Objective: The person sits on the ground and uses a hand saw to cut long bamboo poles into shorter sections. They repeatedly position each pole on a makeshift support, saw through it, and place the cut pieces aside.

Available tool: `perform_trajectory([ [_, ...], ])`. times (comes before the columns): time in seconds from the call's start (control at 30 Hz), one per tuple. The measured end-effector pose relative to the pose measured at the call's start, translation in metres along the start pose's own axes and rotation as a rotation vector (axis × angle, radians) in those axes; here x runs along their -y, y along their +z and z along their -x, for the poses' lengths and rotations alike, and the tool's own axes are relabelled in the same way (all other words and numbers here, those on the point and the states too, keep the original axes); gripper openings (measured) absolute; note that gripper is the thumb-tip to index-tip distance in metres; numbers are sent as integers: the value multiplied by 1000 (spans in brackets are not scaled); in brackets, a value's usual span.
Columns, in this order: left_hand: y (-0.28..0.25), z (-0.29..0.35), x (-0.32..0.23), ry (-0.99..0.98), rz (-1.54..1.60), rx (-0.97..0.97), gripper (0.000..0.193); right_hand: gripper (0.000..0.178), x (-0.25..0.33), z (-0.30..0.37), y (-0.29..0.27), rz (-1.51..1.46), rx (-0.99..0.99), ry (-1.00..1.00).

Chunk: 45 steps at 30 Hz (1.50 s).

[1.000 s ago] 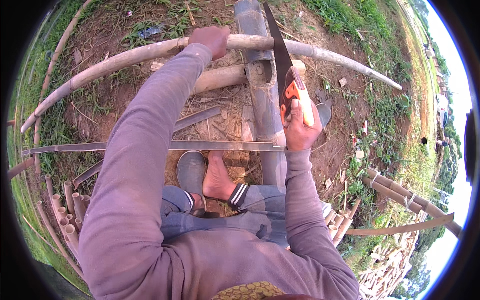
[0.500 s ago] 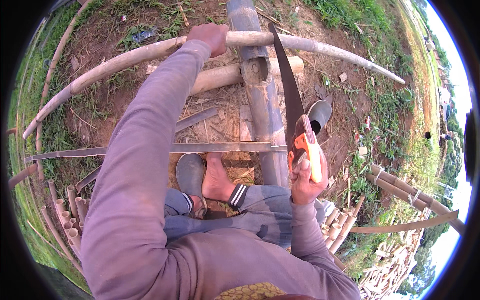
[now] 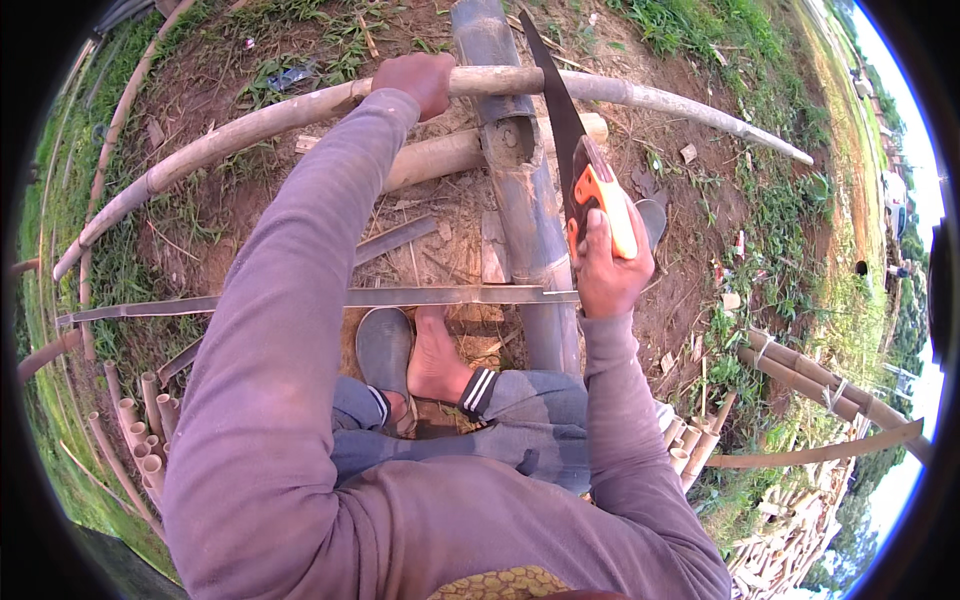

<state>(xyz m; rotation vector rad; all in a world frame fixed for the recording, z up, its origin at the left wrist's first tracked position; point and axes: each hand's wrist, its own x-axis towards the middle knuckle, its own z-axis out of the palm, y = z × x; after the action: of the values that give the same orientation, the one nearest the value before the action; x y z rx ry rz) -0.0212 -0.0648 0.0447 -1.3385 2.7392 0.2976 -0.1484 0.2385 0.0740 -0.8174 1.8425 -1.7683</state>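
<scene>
A long, pale bamboo pole lies crosswise over a thick grey bamboo trunk. My left hand is closed round the pole, just left of the trunk. In my right hand is the orange handle of a handsaw. Its dark blade points away from me and crosses the pole just right of the trunk. An open, hollowed notch shows in the trunk's upper side, below the pole. Whether the teeth have cut into the pole I cannot make out.
A thick bamboo piece lies under the trunk. A thin flat strip crosses nearer me, above my bare foot and a dark shoe. Cut bamboo tubes stand at left, others at right. Bamboo rails run at far right.
My right hand has pushed the saw forward, away from me, so the blade reaches farther past the pole. My left hand keeps its hold on the pole.
</scene>
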Motion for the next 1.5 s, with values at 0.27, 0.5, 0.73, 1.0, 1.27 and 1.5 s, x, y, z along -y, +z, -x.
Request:
perform_trajectory([
  [0.27,22,-4,3,31,-6,-35,24,42,-16,26,-21,112,-11,-98],
  [0.5,6,0,-1,14,4,24,27,33,-24,-60,31,88,15,-104],
  [0.73,11,-12,12,13,-3,49,36,50,6,102,-50,149,4,-49],
  [1.0,9,-12,0,21,-6,2,39,34,-27,-101,47,138,-17,-172],
  [1.27,16,-15,13,10,-4,44,39,44,5,102,-51,163,-1,-3],
  [1.5,18,-12,1,36,20,-23,37,33,-41,-60,25,80,-41,-111],
])
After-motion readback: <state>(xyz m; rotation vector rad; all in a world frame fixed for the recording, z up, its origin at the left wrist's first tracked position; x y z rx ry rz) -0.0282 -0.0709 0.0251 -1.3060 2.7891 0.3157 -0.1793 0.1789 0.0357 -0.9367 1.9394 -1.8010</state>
